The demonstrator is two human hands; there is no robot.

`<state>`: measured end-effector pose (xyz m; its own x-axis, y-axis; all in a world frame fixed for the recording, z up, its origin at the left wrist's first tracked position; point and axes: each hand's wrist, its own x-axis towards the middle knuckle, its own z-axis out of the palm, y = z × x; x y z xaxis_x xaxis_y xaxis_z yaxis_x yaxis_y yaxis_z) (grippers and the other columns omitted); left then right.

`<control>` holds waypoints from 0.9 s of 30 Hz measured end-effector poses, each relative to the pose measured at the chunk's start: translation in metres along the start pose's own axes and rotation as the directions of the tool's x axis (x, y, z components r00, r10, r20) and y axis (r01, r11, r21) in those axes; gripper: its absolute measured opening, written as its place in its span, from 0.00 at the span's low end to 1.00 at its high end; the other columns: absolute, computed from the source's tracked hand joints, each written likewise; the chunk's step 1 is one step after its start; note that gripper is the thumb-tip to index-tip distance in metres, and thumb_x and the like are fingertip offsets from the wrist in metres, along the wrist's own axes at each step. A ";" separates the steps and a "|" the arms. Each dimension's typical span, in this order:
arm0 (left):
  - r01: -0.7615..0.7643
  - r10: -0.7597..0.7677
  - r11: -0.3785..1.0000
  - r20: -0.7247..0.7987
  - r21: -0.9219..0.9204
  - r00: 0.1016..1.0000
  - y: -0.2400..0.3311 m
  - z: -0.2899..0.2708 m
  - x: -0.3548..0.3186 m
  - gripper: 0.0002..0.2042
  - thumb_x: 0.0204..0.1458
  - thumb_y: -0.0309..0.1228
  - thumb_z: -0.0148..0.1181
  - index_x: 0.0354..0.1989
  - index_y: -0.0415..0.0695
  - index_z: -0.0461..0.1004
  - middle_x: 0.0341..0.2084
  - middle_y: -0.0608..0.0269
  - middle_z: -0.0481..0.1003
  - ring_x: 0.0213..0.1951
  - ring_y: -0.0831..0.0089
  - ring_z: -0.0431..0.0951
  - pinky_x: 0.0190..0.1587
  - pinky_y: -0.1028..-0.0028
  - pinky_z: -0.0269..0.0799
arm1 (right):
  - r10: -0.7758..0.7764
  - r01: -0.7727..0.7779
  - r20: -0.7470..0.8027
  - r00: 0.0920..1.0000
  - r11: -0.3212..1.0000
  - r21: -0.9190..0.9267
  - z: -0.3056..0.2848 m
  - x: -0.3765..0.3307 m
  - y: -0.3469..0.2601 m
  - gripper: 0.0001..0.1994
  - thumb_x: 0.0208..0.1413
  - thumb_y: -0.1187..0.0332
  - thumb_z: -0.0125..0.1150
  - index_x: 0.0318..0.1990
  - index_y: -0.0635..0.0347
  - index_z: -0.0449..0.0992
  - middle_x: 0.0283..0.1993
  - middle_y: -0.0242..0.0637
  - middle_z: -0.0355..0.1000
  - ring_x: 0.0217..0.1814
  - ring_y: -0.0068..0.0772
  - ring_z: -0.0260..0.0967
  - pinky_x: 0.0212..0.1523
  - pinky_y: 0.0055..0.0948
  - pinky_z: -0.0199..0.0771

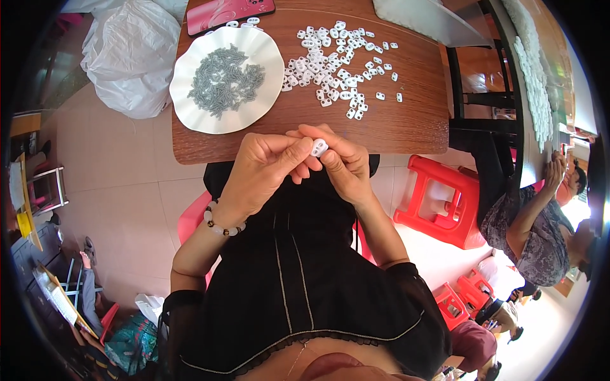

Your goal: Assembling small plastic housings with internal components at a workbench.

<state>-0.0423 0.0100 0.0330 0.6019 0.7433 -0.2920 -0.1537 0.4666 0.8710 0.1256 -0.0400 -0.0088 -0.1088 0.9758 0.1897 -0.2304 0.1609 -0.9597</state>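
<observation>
Just off the table's near edge, my left hand (267,166) and my right hand (349,170) meet, fingers bent and closed. Between their thumbs and fingertips they hold a small white two-holed plastic piece (319,148), its holes facing up. Beyond my left hand stands a white wavy-rimmed plate (274,63) with a heap of small thin grey springs (222,82) in it. Many similar white two-holed pieces (318,57) lie loosely spread on the brown table (394,127), farther off past my right hand. Whether a spring is in the held piece is hidden.
A pink phone (229,14) lies at the far left of the table, with a few white pieces by it. To the left hangs a white plastic bag (130,57). A red stool (441,203) stands at the right, near a seated person (530,235) working at another table.
</observation>
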 end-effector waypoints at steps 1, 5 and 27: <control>0.003 -0.003 1.000 -0.006 -0.005 1.000 0.000 0.000 0.001 0.15 0.60 0.35 0.55 0.33 0.34 0.80 0.23 0.61 0.78 0.23 0.84 0.71 0.26 0.84 0.69 | 0.006 -0.006 0.001 1.000 1.000 0.028 -0.001 0.000 0.003 0.22 0.64 0.60 0.50 0.58 0.68 0.68 0.54 0.50 0.71 0.52 0.34 0.68 0.55 0.31 0.66; -0.015 0.015 1.000 -0.008 0.027 1.000 -0.003 -0.002 0.005 0.14 0.60 0.35 0.55 0.34 0.34 0.79 0.23 0.62 0.77 0.23 0.84 0.71 0.26 0.84 0.68 | 0.044 -0.043 -0.012 0.999 0.996 0.074 0.000 0.001 0.003 0.21 0.64 0.63 0.49 0.58 0.69 0.67 0.55 0.51 0.70 0.54 0.35 0.69 0.56 0.31 0.66; -0.068 0.064 0.991 -0.035 -0.118 0.997 -0.020 0.014 0.023 0.11 0.60 0.33 0.55 0.38 0.37 0.79 0.28 0.62 0.78 0.26 0.83 0.73 0.29 0.82 0.69 | 0.085 -0.063 -0.152 0.985 0.988 0.143 -0.014 0.006 -0.007 0.15 0.66 0.68 0.46 0.54 0.66 0.72 0.48 0.41 0.74 0.45 0.25 0.72 0.46 0.25 0.73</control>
<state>-0.0147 0.0113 0.0143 0.5626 0.7882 -0.2495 -0.2855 0.4684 0.8361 0.1402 -0.0328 -0.0038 0.0204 0.9971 0.0735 -0.3590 0.0759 -0.9302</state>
